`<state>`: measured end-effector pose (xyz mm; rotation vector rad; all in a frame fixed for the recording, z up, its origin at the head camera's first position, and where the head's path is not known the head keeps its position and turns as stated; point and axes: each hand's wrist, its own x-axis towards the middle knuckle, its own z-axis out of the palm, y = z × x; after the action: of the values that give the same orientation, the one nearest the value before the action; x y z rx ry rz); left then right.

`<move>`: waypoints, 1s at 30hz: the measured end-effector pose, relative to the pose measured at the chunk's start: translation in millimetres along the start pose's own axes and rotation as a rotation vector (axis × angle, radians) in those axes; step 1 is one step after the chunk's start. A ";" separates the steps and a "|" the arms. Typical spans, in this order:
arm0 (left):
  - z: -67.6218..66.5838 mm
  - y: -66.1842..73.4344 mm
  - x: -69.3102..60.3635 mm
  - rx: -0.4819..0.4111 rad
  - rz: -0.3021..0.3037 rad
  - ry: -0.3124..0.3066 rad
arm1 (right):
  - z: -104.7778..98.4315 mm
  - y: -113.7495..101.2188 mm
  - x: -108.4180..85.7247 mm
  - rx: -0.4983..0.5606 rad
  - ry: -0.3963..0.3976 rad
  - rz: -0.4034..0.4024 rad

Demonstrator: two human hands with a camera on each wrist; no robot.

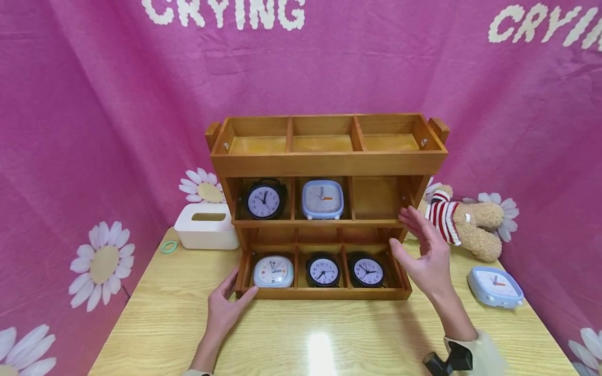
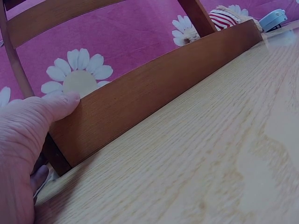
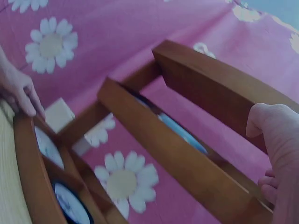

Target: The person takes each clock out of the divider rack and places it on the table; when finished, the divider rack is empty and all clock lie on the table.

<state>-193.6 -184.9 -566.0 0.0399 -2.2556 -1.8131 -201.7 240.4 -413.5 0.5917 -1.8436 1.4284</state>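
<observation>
A three-tier wooden shelf stands on the table. My left hand grips its bottom left corner, thumb on the front board and fingers at the side. My right hand is beside the shelf's right side near the middle tier, thumb and fingers spread apart, holding nothing. The middle tier has a black round alarm clock at left and a blue alarm clock at centre. In the bottom tier sit a white alarm clock, a black alarm clock and another black alarm clock, left to right.
A second blue alarm clock lies on the table at right. Behind it is a teddy bear in a striped top. A white tissue box and a green ring are at left. Pink curtains enclose the table.
</observation>
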 end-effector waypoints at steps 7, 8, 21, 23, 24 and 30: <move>-0.7 -1.2 -0.1 0.012 -0.010 -0.011 | 38.3 -9.6 21.1 -0.080 -0.115 0.087; -0.5 -1.2 0.4 0.009 -0.010 -0.010 | 43.0 -10.3 24.9 -0.108 -0.132 0.096; 2.9 -2.9 -0.6 0.010 -0.038 -0.008 | 87.6 -12.2 63.6 -0.329 -0.388 0.116; 2.3 -2.8 -1.2 0.004 -0.028 -0.010 | 92.4 -13.0 67.3 -0.361 -0.393 0.136; 1.9 -2.6 -1.4 0.002 -0.022 -0.010 | 94.7 -14.3 69.2 -0.379 -0.394 0.146; 2.1 -1.6 0.3 -0.007 0.002 0.003 | 111.2 -20.2 76.6 -0.518 -0.393 0.218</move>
<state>-194.5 -183.3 -567.9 0.0396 -2.2470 -1.8186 -264.7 133.6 -356.1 0.4344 -2.5377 0.9347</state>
